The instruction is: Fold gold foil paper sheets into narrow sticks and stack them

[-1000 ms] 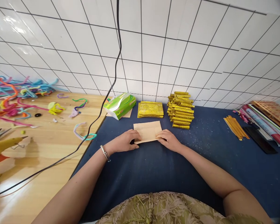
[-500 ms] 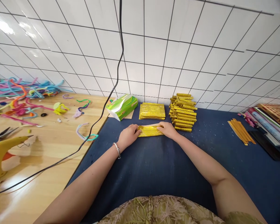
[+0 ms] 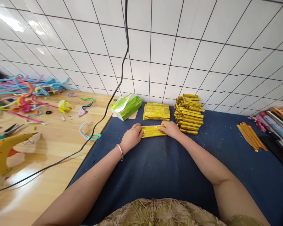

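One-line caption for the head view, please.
Left hand and right hand hold a folded gold strip by its ends on the blue mat, before a stack of gold sheets.

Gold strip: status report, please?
Left hand, right hand on gold strip ends, grip unclear. Strip folded, flat on blue mat. Gold stack close beside right hand.

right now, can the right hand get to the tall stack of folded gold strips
Probably yes: the right hand holds the end of the folded gold paper, and the stack of gold strips stands beside it on the blue cloth, nothing between.
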`<action>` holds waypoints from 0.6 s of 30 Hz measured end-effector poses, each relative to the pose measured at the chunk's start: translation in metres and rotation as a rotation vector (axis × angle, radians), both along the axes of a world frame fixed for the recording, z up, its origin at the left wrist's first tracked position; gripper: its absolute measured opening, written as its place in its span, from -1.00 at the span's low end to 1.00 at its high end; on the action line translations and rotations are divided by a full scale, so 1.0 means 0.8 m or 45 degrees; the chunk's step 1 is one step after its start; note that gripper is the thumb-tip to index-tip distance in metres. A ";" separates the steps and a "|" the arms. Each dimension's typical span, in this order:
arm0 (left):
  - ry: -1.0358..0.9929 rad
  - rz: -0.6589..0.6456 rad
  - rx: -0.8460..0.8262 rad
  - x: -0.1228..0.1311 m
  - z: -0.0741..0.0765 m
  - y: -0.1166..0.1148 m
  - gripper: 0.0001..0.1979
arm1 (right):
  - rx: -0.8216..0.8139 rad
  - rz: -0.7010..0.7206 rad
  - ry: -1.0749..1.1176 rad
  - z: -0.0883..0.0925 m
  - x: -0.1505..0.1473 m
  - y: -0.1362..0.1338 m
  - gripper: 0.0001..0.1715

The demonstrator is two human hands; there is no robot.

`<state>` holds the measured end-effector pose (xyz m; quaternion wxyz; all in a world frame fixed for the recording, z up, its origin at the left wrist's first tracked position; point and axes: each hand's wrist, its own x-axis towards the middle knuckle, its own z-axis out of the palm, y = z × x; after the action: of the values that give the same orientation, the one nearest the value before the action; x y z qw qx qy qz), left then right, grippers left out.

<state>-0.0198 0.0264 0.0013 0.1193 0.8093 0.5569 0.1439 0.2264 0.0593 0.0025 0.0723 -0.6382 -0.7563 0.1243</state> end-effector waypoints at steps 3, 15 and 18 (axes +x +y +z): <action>0.007 -0.005 0.020 0.000 0.000 -0.003 -0.80 | 0.002 -0.042 -0.050 -0.001 -0.001 0.003 -0.55; -0.008 0.141 -0.064 -0.005 0.003 0.009 -0.64 | 0.113 -0.086 -0.058 -0.002 -0.005 -0.019 -0.52; -0.069 0.125 -0.126 -0.010 0.001 0.018 -0.64 | 0.151 -0.099 -0.042 -0.003 -0.007 -0.023 -0.53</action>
<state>-0.0281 0.0411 0.0022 0.1669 0.7699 0.5989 0.1437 0.2209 0.0407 -0.0001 0.1022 -0.6637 -0.7380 0.0660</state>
